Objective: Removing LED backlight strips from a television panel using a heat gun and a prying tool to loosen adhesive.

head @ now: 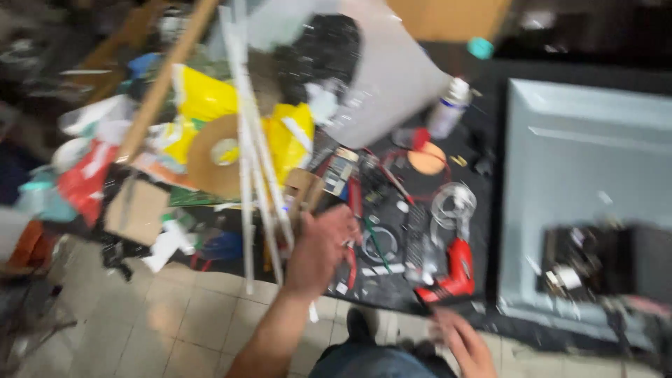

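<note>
The picture is blurred by motion. My left hand (323, 246) reaches out over the front edge of a cluttered black table (392, 294), beside several white strips (255, 175) that stick out over the floor; whether it grips anything is unclear. My right hand (462, 343) hangs low below the table edge with its fingers apart and nothing in it, just under a red power tool (453, 274). Red-handled pliers (353, 203), a clear tape roll (453, 203) and a coiled ring (379, 245) lie close to my left hand.
A wide brown tape roll (213, 155), yellow bags (203, 98), a wooden stick (164, 80), a spray can (448, 106) and a grey sheet (392, 77) crowd the table. A pale grey panel (581, 168) fills the right. Below is tiled floor (161, 322) and my shoe (362, 323).
</note>
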